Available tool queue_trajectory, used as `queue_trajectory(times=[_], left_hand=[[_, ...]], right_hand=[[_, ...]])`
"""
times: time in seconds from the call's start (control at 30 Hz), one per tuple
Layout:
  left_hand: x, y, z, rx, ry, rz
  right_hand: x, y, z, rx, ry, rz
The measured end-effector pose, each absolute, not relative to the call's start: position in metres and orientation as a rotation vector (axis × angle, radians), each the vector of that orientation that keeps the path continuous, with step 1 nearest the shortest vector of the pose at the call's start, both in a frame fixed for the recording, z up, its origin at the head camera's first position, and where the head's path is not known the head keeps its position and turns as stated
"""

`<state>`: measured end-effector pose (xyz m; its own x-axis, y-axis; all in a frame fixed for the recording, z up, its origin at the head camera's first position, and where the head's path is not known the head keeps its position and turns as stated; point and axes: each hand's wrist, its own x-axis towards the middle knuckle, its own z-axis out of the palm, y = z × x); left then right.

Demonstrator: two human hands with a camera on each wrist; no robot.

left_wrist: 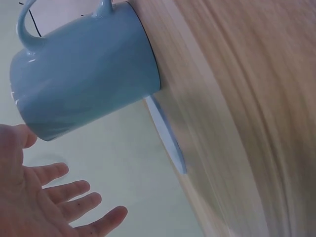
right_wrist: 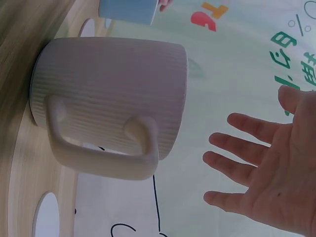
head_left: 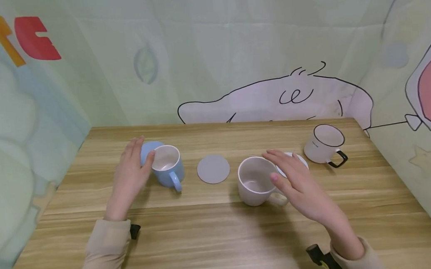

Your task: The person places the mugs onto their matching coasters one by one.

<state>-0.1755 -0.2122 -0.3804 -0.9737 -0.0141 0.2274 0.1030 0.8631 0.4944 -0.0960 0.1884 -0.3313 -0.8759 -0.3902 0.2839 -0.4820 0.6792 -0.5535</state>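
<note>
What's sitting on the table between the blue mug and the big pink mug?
A flat grey round coaster lies between the blue mug and the pink mug, touching neither. The head view shows it.

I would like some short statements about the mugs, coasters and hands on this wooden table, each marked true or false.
1. The blue ceramic mug stands upright on the wooden table. True.
2. The right hand grips the handle of the cream ribbed mug. False: its fingers are spread open beside the mug.
3. A round grey coaster lies between the blue and cream mugs. True.
4. The white enamel mug with black handle lies on its side. False: it stands upright.
5. The left hand is open beside the blue mug. True.
</note>
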Motion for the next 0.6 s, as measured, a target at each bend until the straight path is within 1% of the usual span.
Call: queue_trajectory(times=[0.6], left_hand=[[-0.18,-0.219,-0.385,-0.057,-2.841,-0.772]], right_hand=[[-0.106,0.167,-0.334,0.736,-2.776,1.058]])
